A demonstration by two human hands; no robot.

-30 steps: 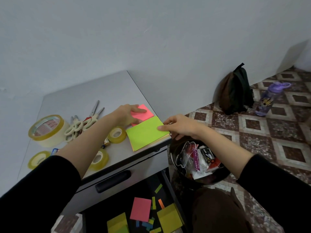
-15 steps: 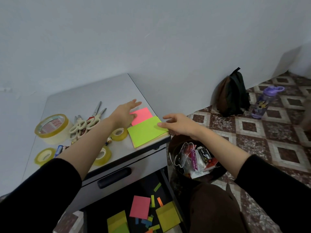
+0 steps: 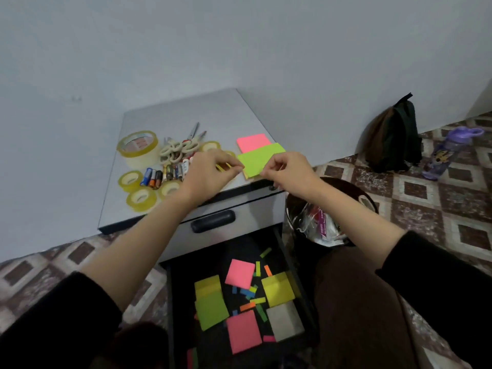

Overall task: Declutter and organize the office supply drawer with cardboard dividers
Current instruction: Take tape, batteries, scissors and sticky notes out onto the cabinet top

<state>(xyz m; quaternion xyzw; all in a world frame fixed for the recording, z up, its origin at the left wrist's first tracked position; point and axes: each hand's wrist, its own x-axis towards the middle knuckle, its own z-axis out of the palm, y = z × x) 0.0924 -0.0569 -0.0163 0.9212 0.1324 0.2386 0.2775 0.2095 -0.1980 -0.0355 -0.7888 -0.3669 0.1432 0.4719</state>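
Observation:
A green sticky pad (image 3: 262, 158) lies at the front right corner of the grey cabinet top (image 3: 186, 110), overlapping a pink sticky pad (image 3: 253, 140) behind it. My left hand (image 3: 210, 173) pinches the green pad's near left corner. At its near edge, my right hand (image 3: 288, 173) pinches it with thumb and forefinger. Below, the open black drawer (image 3: 286, 251) holds loose sticky pads: pink (image 3: 239, 273), yellow (image 3: 277, 288), green (image 3: 211, 310), a larger pink one (image 3: 243, 332) and a grey-white one (image 3: 284, 324), with small coloured strips scattered between.
On the cabinet top stand a big tape roll (image 3: 138, 146), several small tape rolls (image 3: 141, 199), scissors (image 3: 181, 148) and a row of batteries (image 3: 165, 174). A dark bin (image 3: 354, 190) of wrappers stands right of the cabinet. A backpack (image 3: 391, 137) and purple bottle (image 3: 450, 153) are by the wall.
My left hand left the pink pad and came back to the green pad's near left corner. My right hand shifted to the pad's near edge. Both now pinch it.

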